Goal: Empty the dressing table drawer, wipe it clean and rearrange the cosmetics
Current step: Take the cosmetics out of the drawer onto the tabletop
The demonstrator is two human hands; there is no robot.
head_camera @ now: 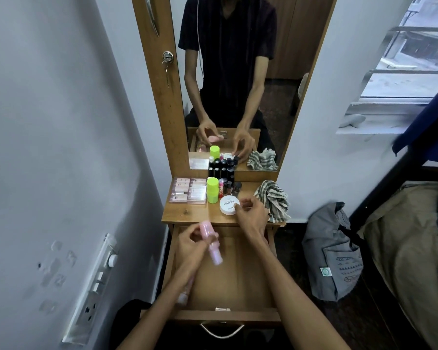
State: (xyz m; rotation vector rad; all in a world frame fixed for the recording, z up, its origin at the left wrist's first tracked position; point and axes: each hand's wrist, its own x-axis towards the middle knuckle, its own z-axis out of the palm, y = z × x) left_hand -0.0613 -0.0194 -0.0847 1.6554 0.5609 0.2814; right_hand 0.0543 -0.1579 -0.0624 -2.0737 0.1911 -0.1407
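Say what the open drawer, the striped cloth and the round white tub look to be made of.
Drawer: wood or wood laminate, matt, grain visible. Striped cloth: soft woven fabric, crumpled into folds. Round white tub: probably plastic, smooth, printed lid.

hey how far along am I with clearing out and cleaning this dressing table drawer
Mostly emptied: the drawer shows bare wood, with cosmetics grouped on the tabletop. In hand: your left hand holds a pink bottle over the drawer, and your right hand touches the white jar. Left: wiping looks undone; the striped cloth lies crumpled, then rearranging.
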